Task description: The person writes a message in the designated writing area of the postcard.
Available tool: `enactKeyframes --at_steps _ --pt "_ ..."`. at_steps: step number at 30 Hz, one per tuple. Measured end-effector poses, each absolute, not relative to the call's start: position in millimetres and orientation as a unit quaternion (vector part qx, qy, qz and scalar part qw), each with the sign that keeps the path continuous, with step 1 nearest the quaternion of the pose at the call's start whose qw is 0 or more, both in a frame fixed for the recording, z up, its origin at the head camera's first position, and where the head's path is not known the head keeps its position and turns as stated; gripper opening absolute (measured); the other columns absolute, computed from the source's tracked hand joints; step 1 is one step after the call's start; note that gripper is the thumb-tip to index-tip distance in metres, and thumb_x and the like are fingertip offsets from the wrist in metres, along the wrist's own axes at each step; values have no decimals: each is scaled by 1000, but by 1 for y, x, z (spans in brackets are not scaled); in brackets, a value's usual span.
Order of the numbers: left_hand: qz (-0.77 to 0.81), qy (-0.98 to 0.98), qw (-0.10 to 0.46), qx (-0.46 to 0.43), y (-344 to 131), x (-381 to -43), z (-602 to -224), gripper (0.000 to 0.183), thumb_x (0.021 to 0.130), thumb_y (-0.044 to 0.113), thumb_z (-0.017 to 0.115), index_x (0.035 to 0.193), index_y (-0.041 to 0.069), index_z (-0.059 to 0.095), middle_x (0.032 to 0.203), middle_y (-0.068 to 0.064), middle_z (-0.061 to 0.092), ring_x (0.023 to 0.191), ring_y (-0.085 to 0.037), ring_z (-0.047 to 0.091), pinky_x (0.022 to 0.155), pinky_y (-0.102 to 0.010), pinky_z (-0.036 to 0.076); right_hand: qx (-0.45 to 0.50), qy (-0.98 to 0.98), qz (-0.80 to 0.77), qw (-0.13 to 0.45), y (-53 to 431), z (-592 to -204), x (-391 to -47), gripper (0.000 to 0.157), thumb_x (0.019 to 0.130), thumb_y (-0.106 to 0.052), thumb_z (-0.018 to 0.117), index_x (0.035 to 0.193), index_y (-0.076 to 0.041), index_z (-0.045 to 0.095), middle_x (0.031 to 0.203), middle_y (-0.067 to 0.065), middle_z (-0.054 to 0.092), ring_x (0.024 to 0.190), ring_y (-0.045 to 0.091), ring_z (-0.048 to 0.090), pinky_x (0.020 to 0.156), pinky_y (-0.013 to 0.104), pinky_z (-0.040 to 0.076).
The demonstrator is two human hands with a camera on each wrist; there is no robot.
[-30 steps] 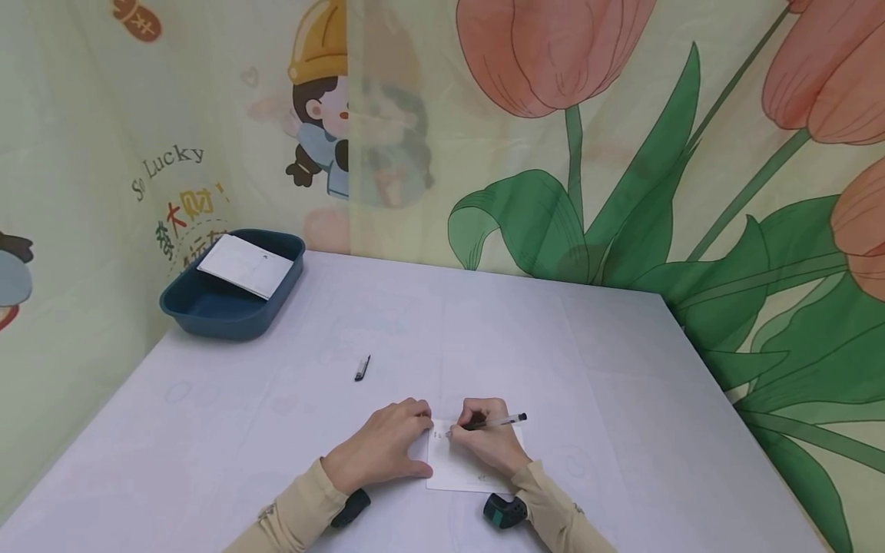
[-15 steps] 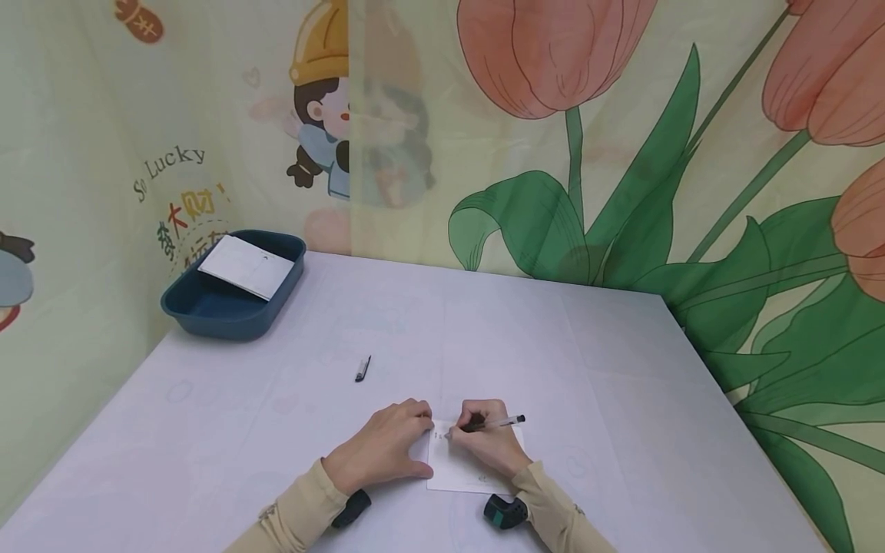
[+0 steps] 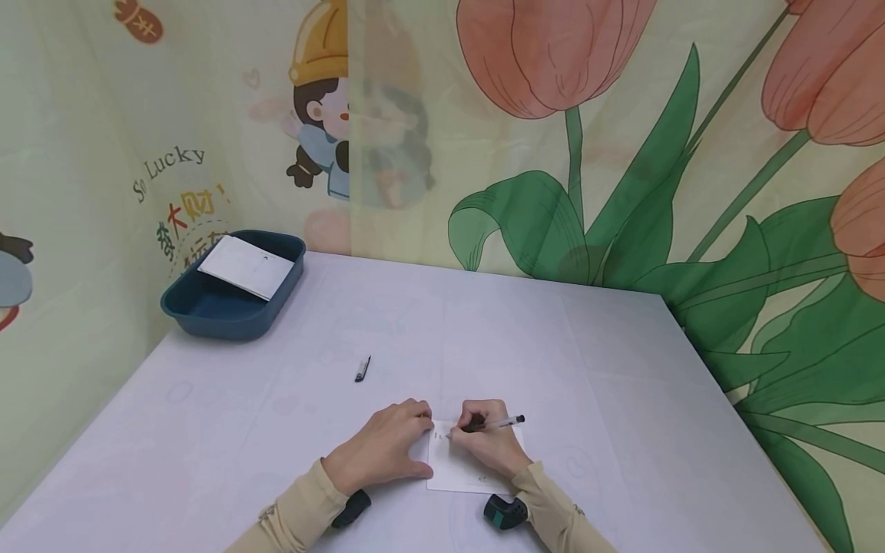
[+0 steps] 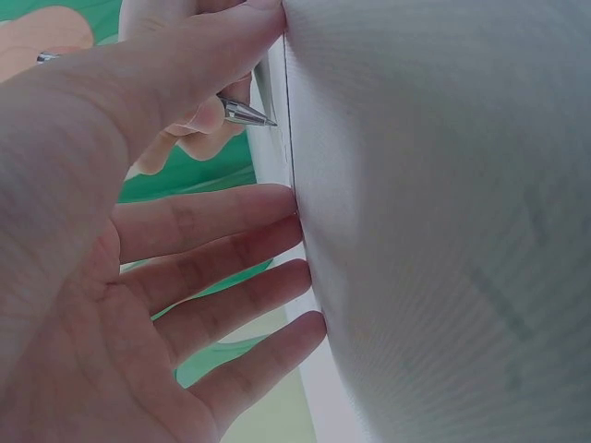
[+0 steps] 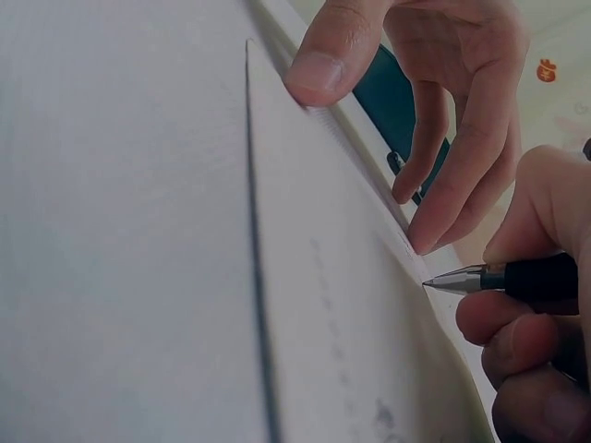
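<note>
A small white sheet of paper [image 3: 459, 468] lies on the table near its front, with a few small marks along its top and a little print low on the right. My right hand [image 3: 492, 442] pinches a pen [image 3: 508, 421] with a clear barrel and black grip; its metal tip [image 5: 452, 279] meets the paper in the right wrist view. At the sheet's left edge my left hand [image 3: 387, 445] rests with thumb and fingers spread, the fingertips [image 4: 309, 325] pressing down. The left wrist view shows those fingers nearly straight, holding nothing.
A black-and-clear pen cap [image 3: 362, 369] lies on the white table [image 3: 525, 330] beyond my left hand. At the back left stands a dark blue basin [image 3: 221, 326] with a white notebook [image 3: 245, 265] leaning across it. Printed curtains [image 3: 415, 230] hang along the back and sides.
The pen in my right hand shifts very slightly, and the marks at the paper's top left show a little more clearly. The left hand stays where it was.
</note>
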State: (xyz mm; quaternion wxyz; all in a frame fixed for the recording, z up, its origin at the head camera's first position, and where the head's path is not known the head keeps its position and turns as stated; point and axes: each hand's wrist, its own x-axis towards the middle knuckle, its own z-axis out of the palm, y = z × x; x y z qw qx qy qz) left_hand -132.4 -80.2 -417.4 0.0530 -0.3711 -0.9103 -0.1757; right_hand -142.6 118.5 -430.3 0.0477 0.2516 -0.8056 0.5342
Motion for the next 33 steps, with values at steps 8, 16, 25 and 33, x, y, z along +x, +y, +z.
enactKeyframes --at_steps 8,16,25,33 --pt "-175 -911 49 -369 -80 -132 -417 49 65 37 86 97 3 71 98 -1 61 87 -11 54 74 -27 48 251 -806 533 58 119 -431 -143 25 65 17 60 56 -5 52 55 7 53 54 -1 43 52 15 34" --pt "-176 -911 52 -369 -80 -132 -417 48 65 37 86 97 3 71 98 0 61 87 -11 54 75 -27 48 249 -805 536 56 118 -430 -142 24 65 17 61 56 -4 52 55 7 54 54 -1 43 52 15 35" --pt "-174 -911 54 -370 -79 -132 -417 48 65 37 86 96 4 71 98 0 61 87 -12 54 74 -27 48 252 -805 534 48 118 -429 -142 24 66 17 61 57 -3 52 56 5 52 56 -1 43 53 15 34" --pt "-178 -911 50 -368 -79 -132 -417 48 65 36 87 96 3 71 98 0 61 87 -11 54 75 -27 48 259 -801 538 39 118 -428 -142 24 66 17 61 57 -3 51 56 4 53 56 -1 43 53 15 34"
